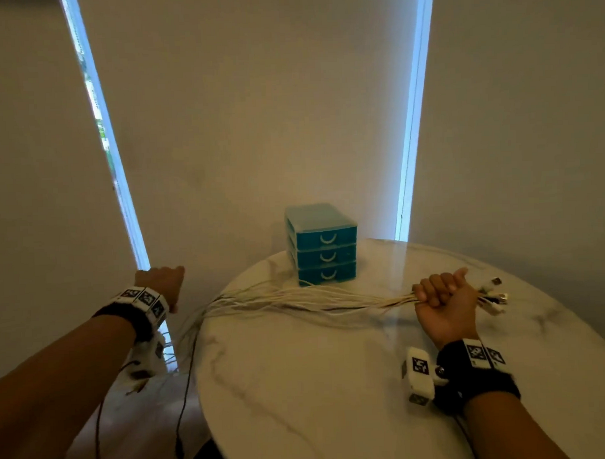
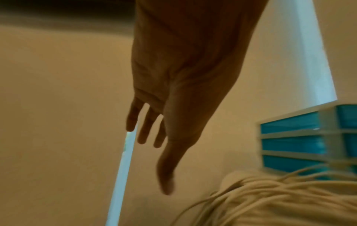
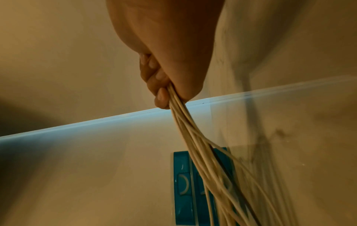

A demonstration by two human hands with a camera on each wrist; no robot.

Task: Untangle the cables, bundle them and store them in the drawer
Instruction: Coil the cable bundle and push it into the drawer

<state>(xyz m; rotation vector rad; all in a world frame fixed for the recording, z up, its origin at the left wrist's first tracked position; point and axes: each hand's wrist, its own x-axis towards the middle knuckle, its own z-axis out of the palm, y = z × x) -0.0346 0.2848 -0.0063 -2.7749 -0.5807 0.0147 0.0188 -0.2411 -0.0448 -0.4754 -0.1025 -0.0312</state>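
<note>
Marble table [image 1: 299, 384] | right hand [image 1: 446, 308] fists cables [image 1: 296, 296]; left hand [image 1: 162, 284] off-edge, fingers straight, holding nothing

Black wristbands [image 1: 477, 377] — white tag-marked blocks [image 1: 144, 298] — bare forearms.

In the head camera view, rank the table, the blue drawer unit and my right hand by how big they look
1. Table, by far the largest.
2. Drawer unit.
3. Right hand, roughly alike in looks to the drawer unit; it sits nearer the camera, so that order is unsure.
</note>
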